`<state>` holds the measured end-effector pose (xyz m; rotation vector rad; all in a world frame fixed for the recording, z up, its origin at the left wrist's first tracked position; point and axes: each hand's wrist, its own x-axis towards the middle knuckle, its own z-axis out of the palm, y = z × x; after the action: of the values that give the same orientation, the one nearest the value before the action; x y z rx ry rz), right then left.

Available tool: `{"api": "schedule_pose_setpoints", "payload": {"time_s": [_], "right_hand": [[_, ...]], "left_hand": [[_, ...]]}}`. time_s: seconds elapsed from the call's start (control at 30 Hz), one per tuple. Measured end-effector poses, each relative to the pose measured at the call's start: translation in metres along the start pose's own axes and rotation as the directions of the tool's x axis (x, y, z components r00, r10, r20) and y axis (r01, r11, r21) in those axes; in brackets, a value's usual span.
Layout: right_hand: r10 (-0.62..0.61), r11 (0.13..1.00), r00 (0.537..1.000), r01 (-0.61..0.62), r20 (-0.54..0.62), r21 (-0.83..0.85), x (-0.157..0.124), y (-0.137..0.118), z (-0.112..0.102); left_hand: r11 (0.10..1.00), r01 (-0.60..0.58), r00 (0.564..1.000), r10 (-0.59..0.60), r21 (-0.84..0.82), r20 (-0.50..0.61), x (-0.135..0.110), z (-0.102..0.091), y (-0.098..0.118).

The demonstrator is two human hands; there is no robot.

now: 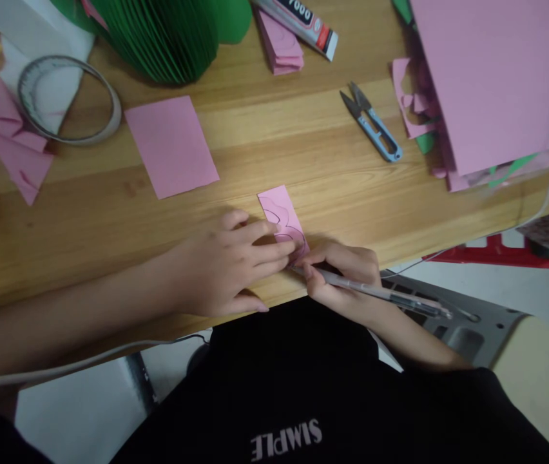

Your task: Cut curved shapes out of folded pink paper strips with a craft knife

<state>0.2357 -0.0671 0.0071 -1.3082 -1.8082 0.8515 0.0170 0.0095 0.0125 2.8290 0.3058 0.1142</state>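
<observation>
Wooden tabletop (pixel 303 142) — pink slip (pixel 281 209) with drawn curves under flat left hand (pixel 226 264), right hand (pixel 345 277) tight round pen (pixel 381 294)

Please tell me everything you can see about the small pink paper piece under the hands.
The small pink paper piece is a narrow rectangle of thin, matte paper. It lies flat on the wooden table near the front edge, slightly tilted. Curved dark lines are drawn on it. The left hand presses flat on its near part and hides some of it. The right hand holds a pen with its tip at the paper's near end.
</observation>
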Motion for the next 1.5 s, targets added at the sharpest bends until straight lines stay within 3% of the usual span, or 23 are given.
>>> {"api": "schedule_pose_setpoints", "payload": {"time_s": [0.3,0.57,1.1,1.5], "right_hand": [[0.059,0.997,0.998,-0.058,0.025,-0.046,0.0,-0.003,-0.005],[-0.013,1.0,1.0,0.013,0.024,-0.01,0.001,0.0,-0.002],[0.124,0.988,0.991,-0.129,-0.054,-0.09,0.001,0.002,-0.012],[0.161,0.983,0.984,-0.166,-0.072,-0.079,0.002,0.004,-0.014]], "left_hand": [[0.999,-0.005,1.0,0.006,0.036,-0.013,0.0,0.001,0.0],[0.998,-0.018,1.0,0.019,0.065,-0.022,0.001,0.002,-0.001],[1.0,0.006,0.999,-0.006,0.001,-0.048,0.0,0.003,0.001],[0.996,-0.02,1.0,0.02,0.082,-0.005,0.0,0.003,0.0]]}}
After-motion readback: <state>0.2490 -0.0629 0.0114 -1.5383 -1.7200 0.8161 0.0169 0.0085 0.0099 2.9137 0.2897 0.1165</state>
